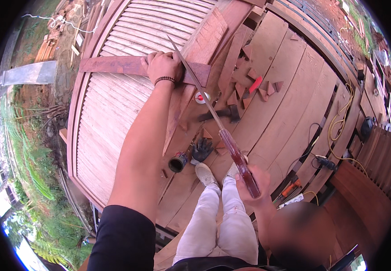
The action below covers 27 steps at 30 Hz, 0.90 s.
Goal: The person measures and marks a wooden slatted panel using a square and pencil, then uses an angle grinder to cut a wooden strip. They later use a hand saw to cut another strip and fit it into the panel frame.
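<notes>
Board (109, 65): reddish-brown, flat. Location: toward 11 o'clock, lying crosswise over a louvred panel (107, 101) of weathered slats, one end pointing to 9 o'clock, the other to 3 o'clock.

Saw (216, 118), so judged from its long narrow blade; teeth not discernible. Wooden handle toward 4 o'clock, tip between 11 and 12. Blade passes over the board close to its 3 o'clock end.

Left hand (164, 67): closed, fingers curled down over the board, just beside the blade on its 9 o'clock side; fingertips hidden. Beaded bracelet (164, 79) at the wrist.

Right hand (255, 178): at 4 o'clock, wrapped round the saw handle.

Condition of work: blade laid across, board apparently undivided, its short end not parted. Whether a kerf has been started, and how deep, cannot be told; by judgement, most or all of that crossing is uncut. Completed elsewhere: small angular offcuts (263, 94) lie on the plank deck (290, 90) between 1 and 2 o'clock, suggesting other cuts already made; their source cannot be told.

Also on the deck: hammer (234, 114), near centre toward 2 o'clock, partly behind the saw; dark glove (202, 150), just below centre toward 6; open can (178, 161), at 7, near the glove.
</notes>
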Available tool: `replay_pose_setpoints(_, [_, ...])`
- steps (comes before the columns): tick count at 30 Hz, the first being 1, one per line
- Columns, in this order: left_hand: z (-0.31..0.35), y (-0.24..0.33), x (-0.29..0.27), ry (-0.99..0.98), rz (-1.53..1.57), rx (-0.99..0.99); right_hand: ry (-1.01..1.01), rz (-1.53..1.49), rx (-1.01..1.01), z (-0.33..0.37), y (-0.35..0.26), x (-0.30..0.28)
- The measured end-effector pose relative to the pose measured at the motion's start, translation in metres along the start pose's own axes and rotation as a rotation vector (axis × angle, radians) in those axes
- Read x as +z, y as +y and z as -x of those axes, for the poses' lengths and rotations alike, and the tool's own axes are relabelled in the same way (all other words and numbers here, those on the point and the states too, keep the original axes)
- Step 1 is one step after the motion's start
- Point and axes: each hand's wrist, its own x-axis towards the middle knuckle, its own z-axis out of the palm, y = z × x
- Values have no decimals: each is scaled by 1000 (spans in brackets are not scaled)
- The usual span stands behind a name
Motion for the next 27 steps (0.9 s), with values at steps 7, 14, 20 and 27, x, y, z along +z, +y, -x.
replay_pose_setpoints(7, [-4,-4,-1,-31,-63,11,47,-27,-29,6,2,-11])
replay_pose_setpoints(14, [-3,-8,-2,-85,-48,-14,11,-25,-128,4,11,-11])
replay_pose_setpoints(20, [-4,-9,5,-68,-100,34,60,-79,-111,-28,15,4])
replay_pose_setpoints(27, [-5,-12,-5,-78,-97,28,49,-89,-127,26,20,-14])
